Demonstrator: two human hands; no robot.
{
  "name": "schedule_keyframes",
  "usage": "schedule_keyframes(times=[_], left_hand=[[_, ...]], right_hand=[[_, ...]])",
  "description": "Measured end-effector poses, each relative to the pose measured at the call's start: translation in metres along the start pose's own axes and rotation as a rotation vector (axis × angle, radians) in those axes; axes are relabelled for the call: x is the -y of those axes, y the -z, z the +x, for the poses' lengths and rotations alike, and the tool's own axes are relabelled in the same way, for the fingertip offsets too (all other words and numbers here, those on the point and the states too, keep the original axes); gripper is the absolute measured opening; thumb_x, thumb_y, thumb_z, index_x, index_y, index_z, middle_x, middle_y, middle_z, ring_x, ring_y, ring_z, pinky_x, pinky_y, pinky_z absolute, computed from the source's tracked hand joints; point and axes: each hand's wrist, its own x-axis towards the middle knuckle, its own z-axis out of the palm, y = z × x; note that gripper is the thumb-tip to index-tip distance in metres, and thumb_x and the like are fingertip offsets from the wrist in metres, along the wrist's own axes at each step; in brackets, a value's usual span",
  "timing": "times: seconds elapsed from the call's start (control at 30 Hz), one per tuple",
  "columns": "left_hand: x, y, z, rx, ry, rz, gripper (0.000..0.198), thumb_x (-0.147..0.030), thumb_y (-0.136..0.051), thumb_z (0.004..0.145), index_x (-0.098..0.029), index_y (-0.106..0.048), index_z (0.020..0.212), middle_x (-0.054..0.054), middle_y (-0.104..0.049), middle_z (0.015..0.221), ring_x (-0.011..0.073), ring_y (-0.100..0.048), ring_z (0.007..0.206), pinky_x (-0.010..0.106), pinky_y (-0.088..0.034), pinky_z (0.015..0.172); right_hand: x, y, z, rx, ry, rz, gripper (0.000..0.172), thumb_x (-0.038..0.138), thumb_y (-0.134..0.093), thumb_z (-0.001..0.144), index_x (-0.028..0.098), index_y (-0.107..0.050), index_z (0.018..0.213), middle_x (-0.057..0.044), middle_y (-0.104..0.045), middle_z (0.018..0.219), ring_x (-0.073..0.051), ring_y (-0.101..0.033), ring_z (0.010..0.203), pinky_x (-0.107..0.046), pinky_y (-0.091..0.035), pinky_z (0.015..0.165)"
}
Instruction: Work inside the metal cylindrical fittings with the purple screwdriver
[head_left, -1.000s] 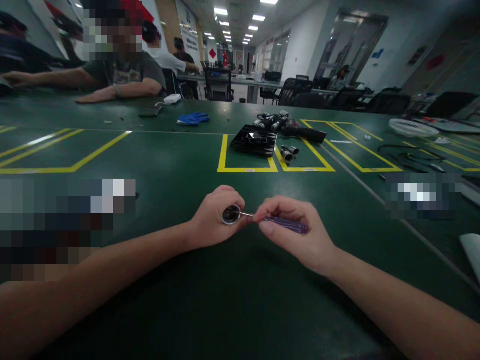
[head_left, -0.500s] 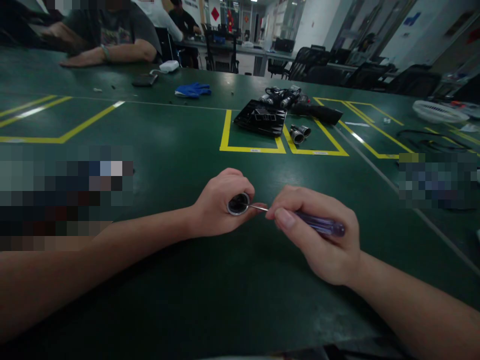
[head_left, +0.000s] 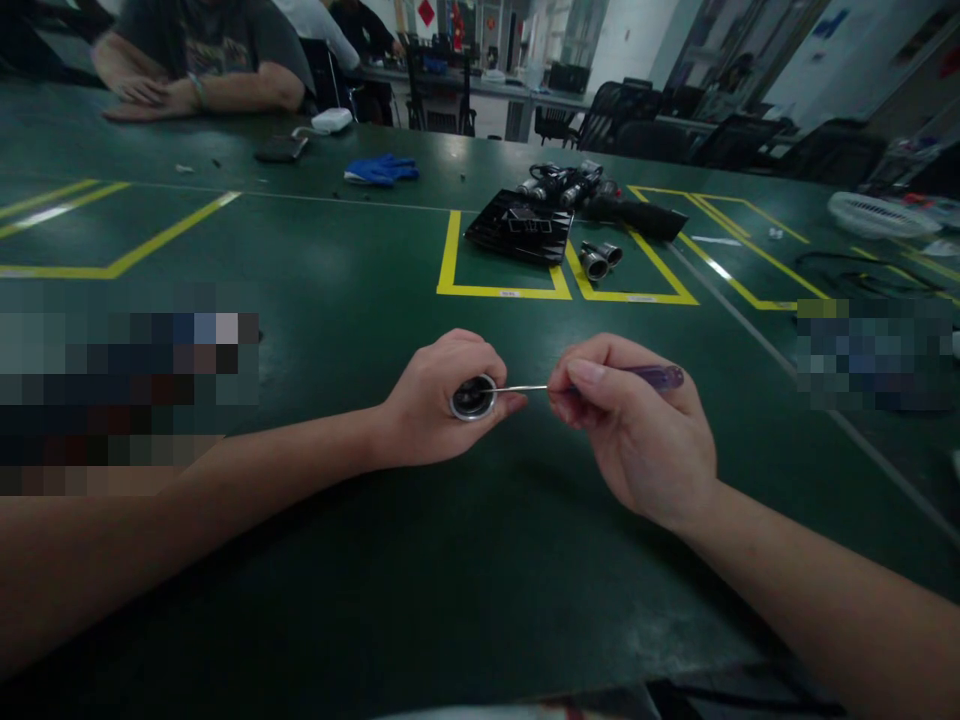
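My left hand [head_left: 431, 400] is wrapped around a small silver-rimmed cylindrical part [head_left: 472, 397], its open dark end facing me. My right hand [head_left: 637, 435] pinches a screwdriver with a clear purple handle [head_left: 656, 376]. The thin metal shaft [head_left: 521, 388] runs left from my fingers, and its tip sits inside the mouth of the part. Both hands rest low over the dark green table [head_left: 450, 560].
Yellow taped boxes mark the table. A black plastic tray [head_left: 517, 226], two small metal cylinders [head_left: 598, 259], a pile of similar parts [head_left: 559, 183] and a black tube [head_left: 637, 215] lie ahead. A blue glove [head_left: 381, 168] and another person's arms [head_left: 195, 95] are at the far left.
My right hand has pulled back to the right and levelled the screwdriver, so more shaft shows. The camera has tilted down a little. My left hand keeps its hold on the part.
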Motion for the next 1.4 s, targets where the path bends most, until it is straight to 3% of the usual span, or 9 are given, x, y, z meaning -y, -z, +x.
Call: schedule_keyframes(times=[0.17, 0.53, 0.77, 1.03, 1.4], left_hand=[[0.0002, 0.0000, -0.0013, -0.020, -0.016, 0.000, 0.018, -0.024, -0.064, 0.076, -0.017, -0.049, 0.068, -0.001, -0.057, 0.065, 0.0135, -0.056, 0.066, 0.029, -0.050, 0.070], [0.0009, -0.0005, 0.0010, 0.009, -0.024, -0.013, 0.020, -0.026, -0.062, 0.078, -0.017, -0.048, 0.066, -0.003, -0.055, 0.061, 0.0110, -0.053, 0.059, 0.029, -0.049, 0.072], [0.0002, 0.0018, 0.0021, 0.049, -0.021, -0.035, 0.020, -0.026, -0.060, 0.079, -0.018, -0.048, 0.067, -0.003, -0.055, 0.059, 0.0115, -0.053, 0.059, 0.030, -0.048, 0.072], [0.0001, 0.0024, 0.0022, 0.044, -0.028, -0.030, 0.020, -0.026, -0.062, 0.079, -0.017, -0.050, 0.066, -0.002, -0.055, 0.060, 0.0127, -0.054, 0.060, 0.030, -0.048, 0.071], [0.0004, -0.0008, 0.0010, -0.001, -0.050, -0.007, 0.021, -0.026, -0.063, 0.078, -0.017, -0.048, 0.067, -0.003, -0.054, 0.060, 0.0116, -0.054, 0.059, 0.030, -0.049, 0.072]], right_hand=[[0.0004, 0.0000, 0.0008, -0.001, -0.023, 0.065, 0.019, 0.017, -0.052, 0.084, 0.019, -0.063, 0.069, 0.004, -0.054, 0.059, -0.009, -0.047, 0.056, -0.023, -0.034, 0.051], [0.0029, 0.0002, -0.0040, -0.002, 0.133, -0.009, 0.014, 0.019, -0.055, 0.081, 0.017, -0.063, 0.070, 0.002, -0.053, 0.060, -0.011, -0.047, 0.058, -0.027, -0.031, 0.051], [0.0020, -0.0012, -0.0043, 0.018, 0.111, -0.047, 0.016, 0.018, -0.054, 0.082, 0.018, -0.062, 0.068, 0.001, -0.052, 0.061, -0.012, -0.046, 0.058, -0.028, -0.032, 0.052], [0.0005, -0.0021, -0.0061, 0.025, 0.185, -0.046, 0.016, 0.016, -0.053, 0.083, 0.018, -0.062, 0.070, 0.002, -0.052, 0.062, -0.012, -0.047, 0.060, -0.027, -0.032, 0.053], [-0.0035, 0.0002, -0.0014, -0.017, 0.013, 0.024, 0.016, 0.019, -0.054, 0.081, 0.018, -0.063, 0.068, 0.002, -0.054, 0.060, -0.011, -0.045, 0.056, -0.026, -0.031, 0.051]])
